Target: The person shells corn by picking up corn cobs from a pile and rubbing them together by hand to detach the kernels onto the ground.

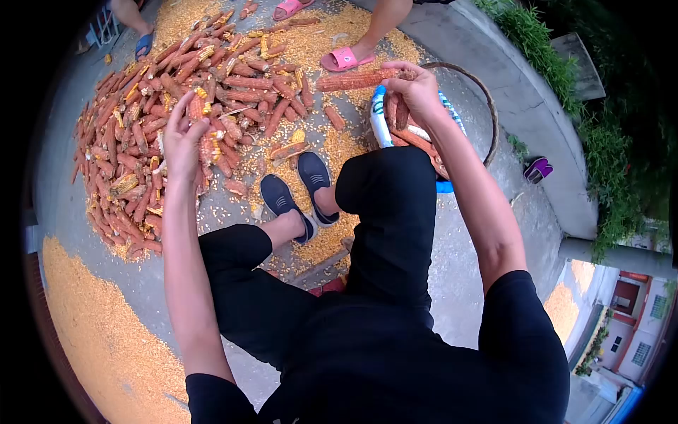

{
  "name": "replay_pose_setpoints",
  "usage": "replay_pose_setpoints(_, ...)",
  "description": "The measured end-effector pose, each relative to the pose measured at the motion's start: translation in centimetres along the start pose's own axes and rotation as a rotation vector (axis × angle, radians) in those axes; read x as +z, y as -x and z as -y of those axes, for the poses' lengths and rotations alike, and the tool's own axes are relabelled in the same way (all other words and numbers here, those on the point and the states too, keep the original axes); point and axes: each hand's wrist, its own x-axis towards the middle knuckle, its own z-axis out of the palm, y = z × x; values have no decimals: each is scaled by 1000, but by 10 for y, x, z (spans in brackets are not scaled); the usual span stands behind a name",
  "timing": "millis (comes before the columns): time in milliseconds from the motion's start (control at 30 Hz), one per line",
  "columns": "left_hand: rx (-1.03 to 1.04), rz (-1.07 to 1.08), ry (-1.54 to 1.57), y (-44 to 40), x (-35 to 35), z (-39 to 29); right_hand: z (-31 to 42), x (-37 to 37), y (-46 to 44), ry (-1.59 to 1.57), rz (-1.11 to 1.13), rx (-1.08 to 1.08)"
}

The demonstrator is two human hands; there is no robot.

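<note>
Upper centre, the right hand (413, 92) clamps a reddish cob (353, 80). Upper left, the left hand's (185, 145) fingers are apart. The basket lining's (380, 119) print is illegible.

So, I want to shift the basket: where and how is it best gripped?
I'd grip the basket at the middle of its curved handle, coming from the person's right. The handle bows out beyond the rim on that side and looks slim enough for fingers to close round, while cobs occupy the inside.
</note>
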Motion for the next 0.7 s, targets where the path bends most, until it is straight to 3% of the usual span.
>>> replay_pose_setpoints(100, -121, 7, 149, -2, -9, 6, -38, -68, 2, 245, -242, 35)
replay_pose_setpoints(167, -169, -24, 204, 0, -5, 2, -54, -104, 8, 656, -424, 18)
replay_pose_setpoints(300, -204, 50, 381, -6, -18, 17, -74, -140, 16, 924, -612, -33)
replay_pose_setpoints(467, -293, 190, 564, -4, -29, 17, -98, -141, 20, 1203, -403, -115)
replay_pose_setpoints(567, -361, 241, 711, 6, -22, 6, -87, -119, 23, 997, -279, -202)
replay_pose_setpoints(667, -372, 298, 962, 17, -24, 9, -38, -85, 28, 717, -272, 64)
replay_pose_setpoints(700, -401, 359, 1098, 19, -22, 13, -44, -91, 20, 720, -235, 8)
